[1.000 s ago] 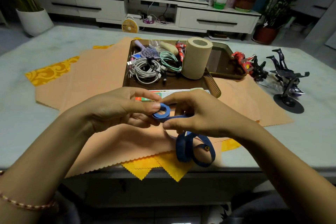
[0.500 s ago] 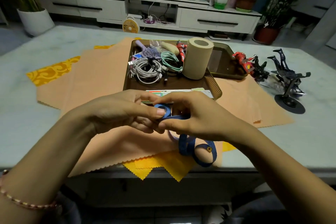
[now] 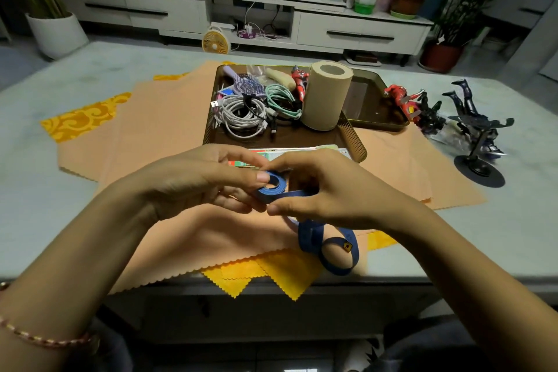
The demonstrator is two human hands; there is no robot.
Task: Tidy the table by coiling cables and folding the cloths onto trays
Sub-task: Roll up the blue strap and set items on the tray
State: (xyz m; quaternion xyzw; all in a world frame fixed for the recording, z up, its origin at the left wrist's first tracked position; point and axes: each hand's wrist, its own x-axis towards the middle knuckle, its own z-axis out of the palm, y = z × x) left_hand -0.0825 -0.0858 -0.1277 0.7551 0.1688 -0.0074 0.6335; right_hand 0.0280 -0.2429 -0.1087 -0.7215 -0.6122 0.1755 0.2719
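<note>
A blue tape strap is partly wound into a small coil above the table's near edge. My left hand pinches the coil between thumb and fingers. My right hand grips the strap just beside the coil, and the loose tail hangs down in loops over the cloths. Orange cloths lie spread on the table over yellow patterned cloths. A brown tray behind my hands holds a white coiled cable and a green coiled cable.
The brown tray also carries a beige paper roll, a brush and small items. A second tray lies behind it to the right. Toy figures and a black figure on a stand lie at the right of the table.
The coil has grown slightly as my hands wound more strap onto it. The hanging tail has shortened and shifted a little. My hands stayed in the same place.
</note>
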